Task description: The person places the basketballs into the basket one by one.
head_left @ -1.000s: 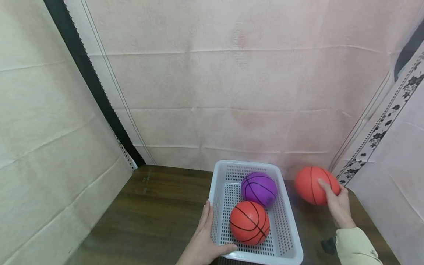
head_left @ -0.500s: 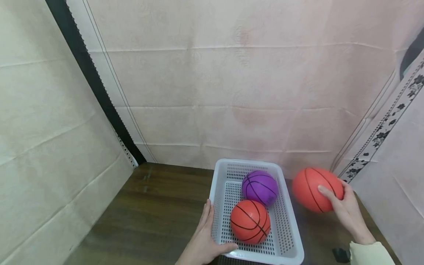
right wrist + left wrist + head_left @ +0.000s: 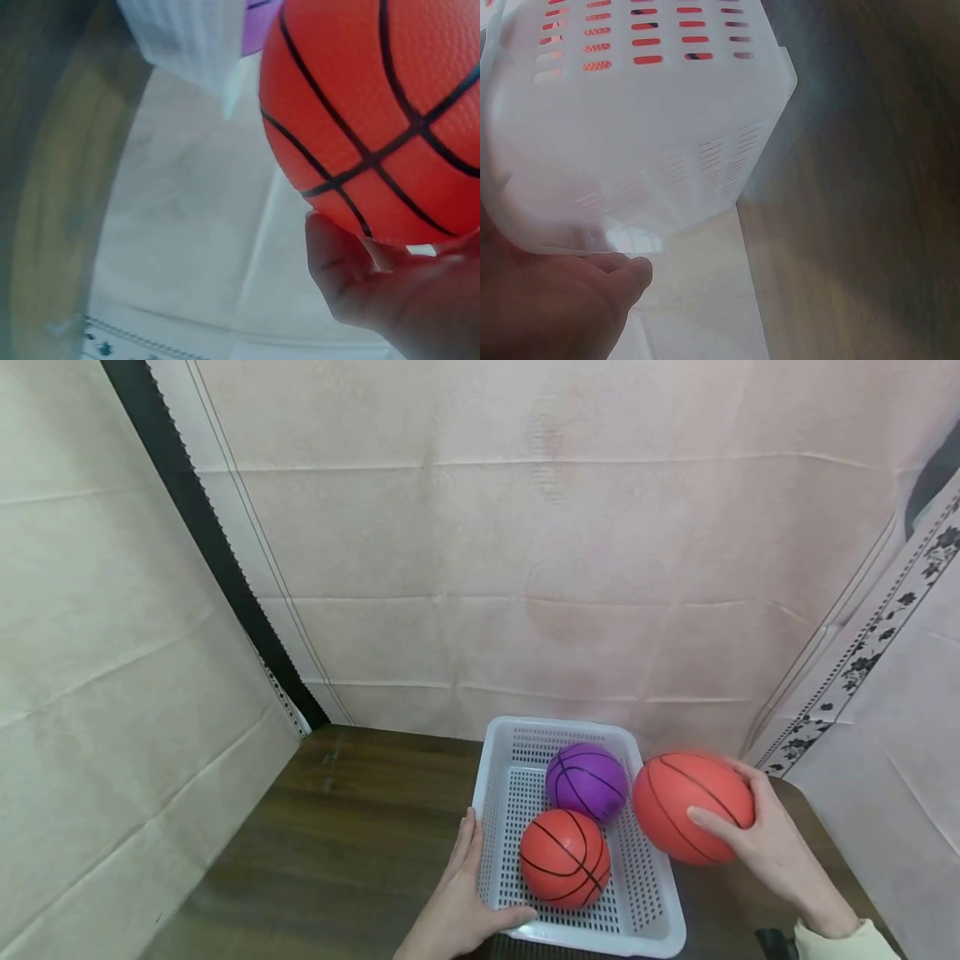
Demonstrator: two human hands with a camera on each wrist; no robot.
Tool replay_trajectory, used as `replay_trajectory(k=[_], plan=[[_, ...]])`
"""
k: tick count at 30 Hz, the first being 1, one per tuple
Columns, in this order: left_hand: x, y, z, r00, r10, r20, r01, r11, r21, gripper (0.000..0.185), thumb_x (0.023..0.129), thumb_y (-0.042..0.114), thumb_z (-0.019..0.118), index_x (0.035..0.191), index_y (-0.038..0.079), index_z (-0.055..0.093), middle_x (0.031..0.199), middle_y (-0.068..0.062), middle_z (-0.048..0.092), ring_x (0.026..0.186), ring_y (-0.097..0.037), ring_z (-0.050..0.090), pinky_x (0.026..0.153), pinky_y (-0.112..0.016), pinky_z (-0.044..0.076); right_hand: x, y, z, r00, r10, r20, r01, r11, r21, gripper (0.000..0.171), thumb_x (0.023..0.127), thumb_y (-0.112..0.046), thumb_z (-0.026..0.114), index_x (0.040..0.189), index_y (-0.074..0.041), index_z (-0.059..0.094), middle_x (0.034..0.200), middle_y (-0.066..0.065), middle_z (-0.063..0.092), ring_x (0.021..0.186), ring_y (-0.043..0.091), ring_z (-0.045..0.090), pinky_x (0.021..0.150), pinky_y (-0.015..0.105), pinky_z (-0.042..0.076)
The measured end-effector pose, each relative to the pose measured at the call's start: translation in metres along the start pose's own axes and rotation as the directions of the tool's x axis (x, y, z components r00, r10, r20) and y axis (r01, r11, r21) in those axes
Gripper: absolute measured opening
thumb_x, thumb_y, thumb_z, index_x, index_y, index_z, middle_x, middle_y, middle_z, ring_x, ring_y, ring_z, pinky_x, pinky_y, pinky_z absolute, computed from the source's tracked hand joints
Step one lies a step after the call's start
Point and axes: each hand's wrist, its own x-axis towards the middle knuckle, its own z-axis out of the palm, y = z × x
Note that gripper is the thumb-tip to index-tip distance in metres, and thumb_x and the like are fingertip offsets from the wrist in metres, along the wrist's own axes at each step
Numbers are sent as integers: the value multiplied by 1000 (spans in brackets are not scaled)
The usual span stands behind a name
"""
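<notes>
My right hand [image 3: 772,852] holds an orange-red basketball [image 3: 686,810], thumb on its near side and fingers round its far right. The ball overlaps the right rim of a white perforated plastic basket [image 3: 660,902] in the head view; it fills the upper right of the right wrist view. Inside the basket lie a purple basketball [image 3: 587,781] and, nearer me, another orange-red basketball [image 3: 564,860]. At the basket's near left corner rests my left hand [image 3: 457,902], fingers straight along the left rim and thumb over the front rim.
The basket stands on a dark brown wooden table [image 3: 375,827]. Pale cloth walls [image 3: 555,552] rise behind and at both sides, the right one with a floral border [image 3: 862,668]. A small dark object [image 3: 774,942] shows beside the right sleeve.
My right hand has carried its orange-red basketball leftward, from beside the right wall to the basket's right rim. The left hand, the basket and the two balls inside have stayed put.
</notes>
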Motion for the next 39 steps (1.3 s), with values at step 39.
replay_trajectory(k=[39], plan=[[2,1,-2,998,-40,38,39,999,20,131,55,80,66,152,24,-4,157,3,-10,138,-38,14,99,-62,29,-7,-23,60,963,-265,43,269,951,-151,75,79,-45,72,141,-17,40,128,6,44,120,29,42,89,65,36]])
